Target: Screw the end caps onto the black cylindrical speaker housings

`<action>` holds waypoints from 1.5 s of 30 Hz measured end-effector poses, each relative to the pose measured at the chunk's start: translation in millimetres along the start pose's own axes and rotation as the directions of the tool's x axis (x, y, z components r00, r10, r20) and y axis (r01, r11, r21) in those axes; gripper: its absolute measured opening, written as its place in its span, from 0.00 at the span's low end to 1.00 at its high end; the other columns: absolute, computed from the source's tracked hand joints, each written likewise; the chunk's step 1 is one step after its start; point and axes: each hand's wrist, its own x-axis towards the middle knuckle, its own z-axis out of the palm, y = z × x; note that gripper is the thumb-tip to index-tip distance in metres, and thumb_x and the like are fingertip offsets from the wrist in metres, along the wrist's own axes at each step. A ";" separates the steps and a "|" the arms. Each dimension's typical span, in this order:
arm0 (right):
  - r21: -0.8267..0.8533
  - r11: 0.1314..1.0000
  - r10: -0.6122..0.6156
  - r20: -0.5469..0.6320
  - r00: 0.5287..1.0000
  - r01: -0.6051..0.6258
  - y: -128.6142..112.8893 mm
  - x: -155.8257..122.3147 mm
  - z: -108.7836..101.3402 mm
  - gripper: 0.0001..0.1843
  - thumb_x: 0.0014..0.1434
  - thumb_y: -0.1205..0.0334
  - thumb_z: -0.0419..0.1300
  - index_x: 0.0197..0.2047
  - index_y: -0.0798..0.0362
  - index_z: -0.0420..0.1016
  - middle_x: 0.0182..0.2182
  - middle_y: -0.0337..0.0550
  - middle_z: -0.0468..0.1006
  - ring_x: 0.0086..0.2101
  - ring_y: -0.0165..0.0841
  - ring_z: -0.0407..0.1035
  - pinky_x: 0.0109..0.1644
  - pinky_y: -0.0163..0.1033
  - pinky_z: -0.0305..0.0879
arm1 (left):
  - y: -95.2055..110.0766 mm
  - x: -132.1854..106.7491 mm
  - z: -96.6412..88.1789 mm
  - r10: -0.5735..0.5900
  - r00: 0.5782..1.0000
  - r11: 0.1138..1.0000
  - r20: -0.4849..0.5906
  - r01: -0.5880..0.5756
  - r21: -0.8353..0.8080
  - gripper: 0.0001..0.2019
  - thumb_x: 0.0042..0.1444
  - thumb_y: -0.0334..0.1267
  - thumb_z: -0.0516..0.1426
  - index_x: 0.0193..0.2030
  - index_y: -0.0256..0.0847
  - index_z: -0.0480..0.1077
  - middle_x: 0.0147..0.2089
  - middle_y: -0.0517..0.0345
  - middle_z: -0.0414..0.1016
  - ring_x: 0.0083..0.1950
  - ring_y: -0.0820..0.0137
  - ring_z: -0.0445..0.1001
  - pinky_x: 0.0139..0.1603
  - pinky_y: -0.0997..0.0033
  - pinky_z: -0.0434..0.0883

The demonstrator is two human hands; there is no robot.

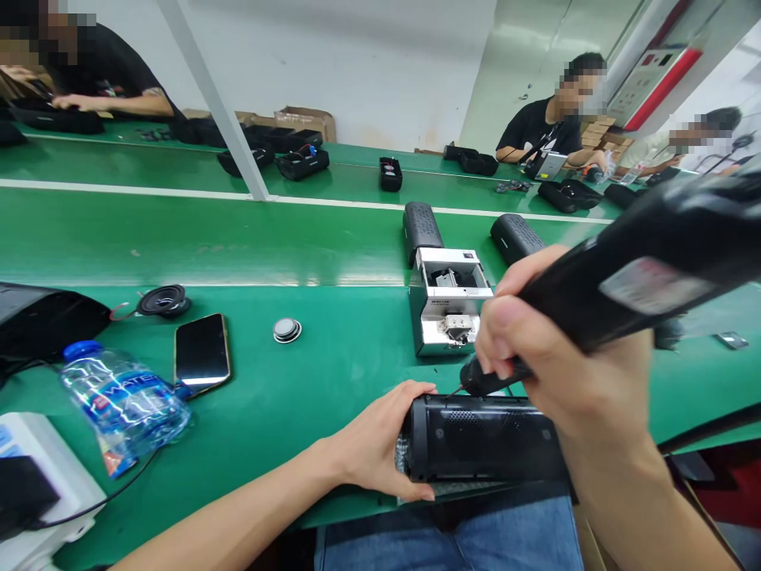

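Observation:
My left hand (377,440) grips the left end of a black speaker housing (481,436) that lies across the near edge of the green table. My right hand (559,365) is wrapped round a black electric screwdriver (642,254). The screwdriver's tip touches the top left of the housing, close to my left thumb. Just behind stands a small white screw feeder box (447,305).
A water bottle (122,400), a phone (201,350), a loose speaker driver (163,301) and a round metal part (287,329) lie at the left. Two black housings (421,228) rest on the green belt. Other people work at the far side.

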 end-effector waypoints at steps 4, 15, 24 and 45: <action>-0.008 1.000 0.002 -0.042 0.999 -0.002 18.4 -6.3 1.8 0.07 0.70 0.67 0.70 0.42 0.52 0.76 0.27 0.37 0.71 0.23 0.29 0.66 0.25 0.36 0.67 | 7.8 3.6 -1.9 -0.063 0.998 0.994 -0.004 0.063 -0.086 0.55 0.44 0.53 0.78 0.74 0.44 0.57 0.69 0.42 0.67 0.67 0.50 0.73 0.69 0.50 0.73; 0.100 0.995 0.018 0.010 1.000 -0.019 27.7 -7.1 -4.8 0.07 0.71 0.69 0.68 0.42 0.52 0.73 0.25 0.33 0.69 0.21 0.26 0.65 0.25 0.33 0.66 | 9.9 6.1 -3.6 -0.110 0.994 0.984 0.011 0.111 -0.138 0.54 0.41 0.47 0.79 0.71 0.45 0.57 0.66 0.47 0.68 0.63 0.52 0.74 0.64 0.51 0.74; 0.123 0.992 0.009 0.042 0.999 -0.015 30.0 -9.9 -7.8 0.08 0.69 0.71 0.68 0.41 0.52 0.74 0.26 0.34 0.69 0.22 0.27 0.66 0.25 0.35 0.63 | 10.9 7.8 -3.2 -0.102 0.995 0.987 0.004 0.101 -0.126 0.54 0.41 0.48 0.79 0.71 0.44 0.57 0.64 0.47 0.69 0.61 0.53 0.74 0.63 0.54 0.74; -0.144 0.941 -0.335 -0.289 0.897 0.305 18.0 54.2 -24.2 0.11 0.66 0.69 0.69 0.34 0.51 0.74 0.22 0.35 0.66 0.19 0.33 0.62 0.23 0.43 0.60 | 10.6 3.9 -4.0 -0.131 0.991 0.990 0.030 0.132 -0.055 0.55 0.46 0.56 0.76 0.75 0.42 0.55 0.70 0.39 0.66 0.68 0.47 0.72 0.69 0.48 0.72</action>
